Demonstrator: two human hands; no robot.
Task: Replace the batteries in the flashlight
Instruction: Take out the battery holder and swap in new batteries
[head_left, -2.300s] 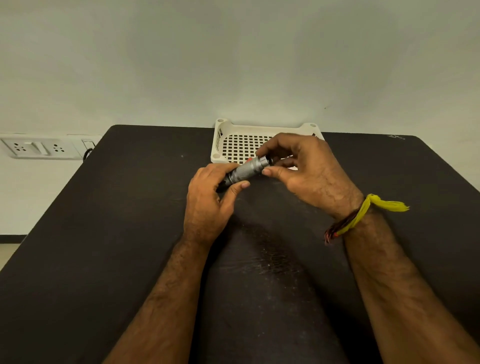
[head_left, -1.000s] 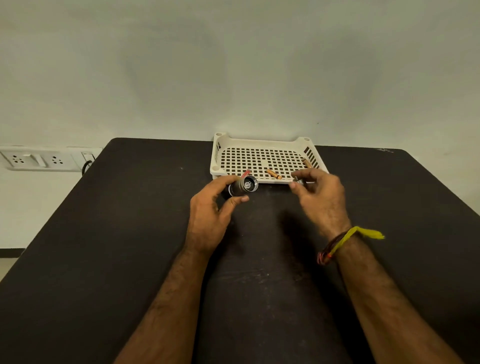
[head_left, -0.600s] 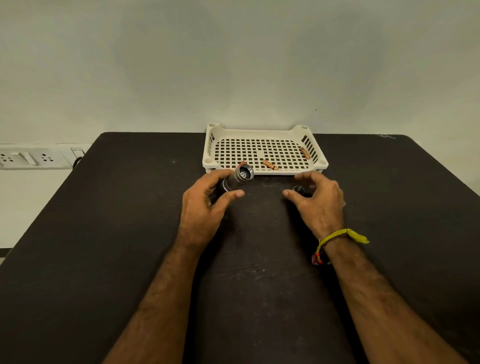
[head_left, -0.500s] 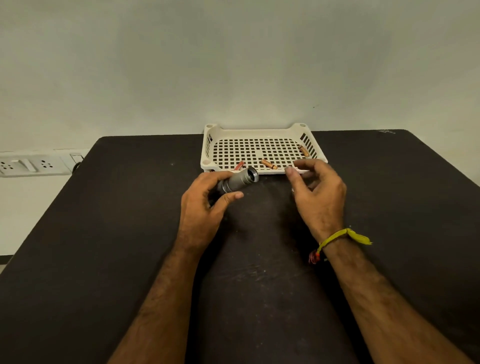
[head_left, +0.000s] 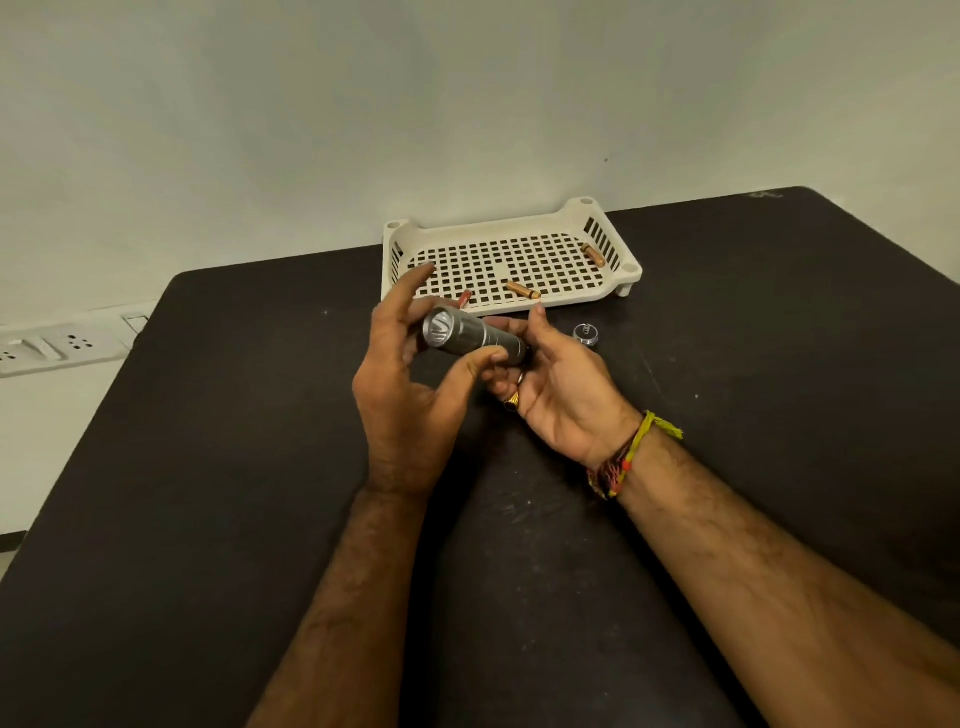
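Flashlight lying along 10-to-4 line, lens at 10; left hand pinching barrel, right hand cupping, fingers spread, under tail at 4.

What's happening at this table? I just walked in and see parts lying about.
A person is partway through changing a flashlight's batteries. The left hand holds the silver flashlight lens-end towards the camera, while the right hand is cupped at its open rear end. The tail cap with its spring lies on the black table beside the right hand. Three loose batteries lie in the white basket behind.
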